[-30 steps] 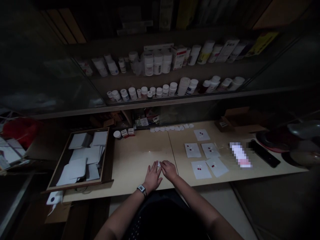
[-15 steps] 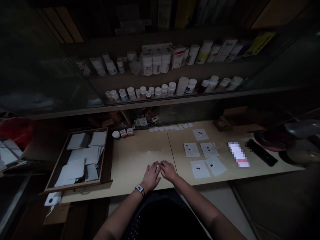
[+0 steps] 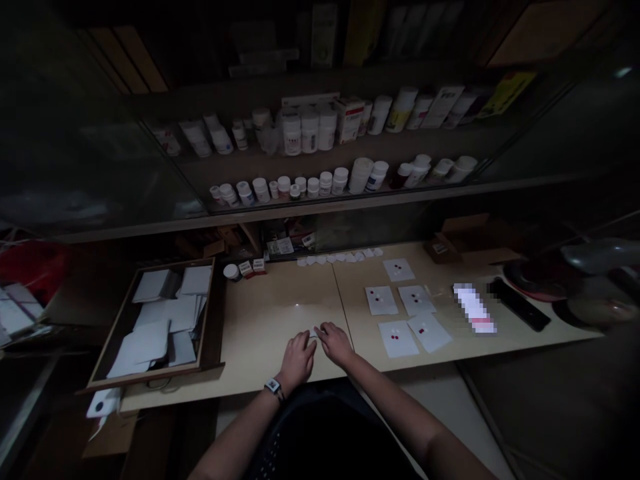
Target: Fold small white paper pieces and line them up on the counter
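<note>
White small folded paper (image 3: pixel 313 332) held low over a pale wood-toned counter (image 3: pixel 265 300)

The left hand (image 3: pixel 296 358), a square-faced watch (image 3: pixel 273 385) at its wrist, has its fingers drawn close together and bent, their tips at the left side of the folded paper. From the right, the narrow, curled right hand (image 3: pixel 335 343) meets it with the fingertips. Working from both sides probably keeps so slight a piece steady; whether it is pinched or only pressed down, I cannot tell.

To the right, five square white paper sheets (image 3: pixel 389 309) lie flat, each bearing small red and white pills (image 3: pixel 395 337), apparently spread out so the groups stay separate. Small white folded packets (image 3: pixel 340 257) stand in a line along the far edge, perhaps to leave the near part free for the hands. A shallow brown wooden tray (image 3: pixel 153 377) of loose white paper sits at the left end.

The counter is smooth, with a faint glint and a dark seam. Farther right lie a long black phone (image 3: pixel 520 305) and an open brown cardboard box (image 3: pixel 445 253). Beyond, white plastic bottles (image 3: pixel 261 190) crowd dim shelves (image 3: pixel 300 212); the room is dark.
</note>
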Tool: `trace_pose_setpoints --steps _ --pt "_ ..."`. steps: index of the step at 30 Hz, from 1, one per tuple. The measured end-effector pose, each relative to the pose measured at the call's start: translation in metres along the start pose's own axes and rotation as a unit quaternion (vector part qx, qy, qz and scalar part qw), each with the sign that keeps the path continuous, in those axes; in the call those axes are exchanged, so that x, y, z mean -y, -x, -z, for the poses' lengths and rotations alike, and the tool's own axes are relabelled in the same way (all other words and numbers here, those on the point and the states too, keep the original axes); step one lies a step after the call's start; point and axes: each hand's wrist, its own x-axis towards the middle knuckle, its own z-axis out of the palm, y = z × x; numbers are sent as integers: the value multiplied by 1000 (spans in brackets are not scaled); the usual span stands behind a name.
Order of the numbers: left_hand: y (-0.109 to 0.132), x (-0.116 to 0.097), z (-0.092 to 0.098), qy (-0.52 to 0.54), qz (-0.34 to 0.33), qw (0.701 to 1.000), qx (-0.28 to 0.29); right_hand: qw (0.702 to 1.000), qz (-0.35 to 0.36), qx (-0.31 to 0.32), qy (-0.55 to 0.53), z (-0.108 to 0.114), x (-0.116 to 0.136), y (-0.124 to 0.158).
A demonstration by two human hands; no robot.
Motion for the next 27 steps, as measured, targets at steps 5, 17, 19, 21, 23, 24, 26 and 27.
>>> trace_pose_setpoints --steps 5,17,19,21,23,24,26,27 --pt "2 -9 -10 62 49 996 -40 1000 9 -21 6 -8 1 5" --pt "-33 -7 -14 228 133 954 -141 965 -96 -90 -227 -12 13 0" --pt "-38 -6 -17 247 133 947 -154 960 -109 -87 -244 -11 13 -3" --pt "-43 -4 -18 256 132 944 -162 956 -126 -90 -248 -10 13 -4" --pt "-46 -1 -17 251 131 944 -169 955 -137 -91 -249 -8 12 -4" --pt "-47 0 -16 241 133 946 -173 955 -137 -89 -248 -7 11 -5" --pt "-47 3 -15 209 145 951 -177 956 -135 -78 -247 -6 10 -5" --pt "-46 3 -14 194 154 953 -176 957 -137 -73 -245 -5 10 -6"
